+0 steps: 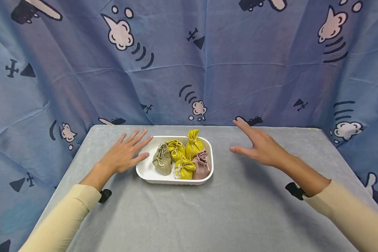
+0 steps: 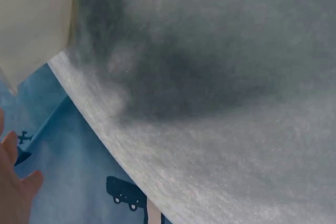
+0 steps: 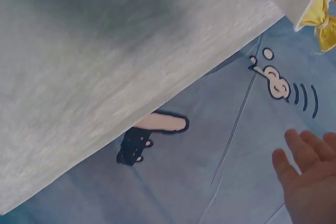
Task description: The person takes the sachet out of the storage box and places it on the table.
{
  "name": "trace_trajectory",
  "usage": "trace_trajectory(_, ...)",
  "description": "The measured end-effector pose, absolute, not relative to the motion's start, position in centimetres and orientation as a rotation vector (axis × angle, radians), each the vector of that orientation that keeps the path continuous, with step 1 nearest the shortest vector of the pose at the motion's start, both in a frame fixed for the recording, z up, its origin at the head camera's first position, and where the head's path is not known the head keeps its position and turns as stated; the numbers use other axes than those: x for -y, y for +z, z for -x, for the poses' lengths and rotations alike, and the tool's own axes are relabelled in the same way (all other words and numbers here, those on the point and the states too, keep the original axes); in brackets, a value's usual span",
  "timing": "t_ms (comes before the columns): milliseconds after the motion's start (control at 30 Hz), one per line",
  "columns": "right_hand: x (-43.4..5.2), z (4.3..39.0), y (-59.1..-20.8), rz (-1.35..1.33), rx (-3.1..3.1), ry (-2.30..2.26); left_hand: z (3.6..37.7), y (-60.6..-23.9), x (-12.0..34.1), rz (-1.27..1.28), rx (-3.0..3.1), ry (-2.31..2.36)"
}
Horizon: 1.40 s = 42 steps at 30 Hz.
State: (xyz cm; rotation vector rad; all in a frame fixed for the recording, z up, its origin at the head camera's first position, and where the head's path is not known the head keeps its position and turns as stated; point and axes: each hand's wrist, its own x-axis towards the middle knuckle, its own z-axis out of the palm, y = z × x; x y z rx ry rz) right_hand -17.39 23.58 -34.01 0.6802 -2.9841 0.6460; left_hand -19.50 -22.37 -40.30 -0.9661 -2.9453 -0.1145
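The white tray [image 1: 144, 170] with five small drawstring pouches [image 1: 183, 154] stands near the tabletop's [image 1: 208, 217] far edge. Your left hand [image 1: 125, 153], fingers spread, touches its left rim; your right hand [image 1: 262, 145] hovers spread, apart. Nothing is gripped yet; I think you must next close in.
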Motion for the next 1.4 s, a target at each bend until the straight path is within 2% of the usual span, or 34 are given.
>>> trace_trajectory(867, -17.5, 16.1, -38.4, -1.049, 2.762, 1.328, 18.9, -41.8, 22.8, 1.016, 2.960, -0.176)
trace_trajectory(1400, -15.7, 16.2, -39.1, -1.069, 2.746, 1.319, 18.8, -42.2, 22.8, 0.989, 2.965, -0.190)
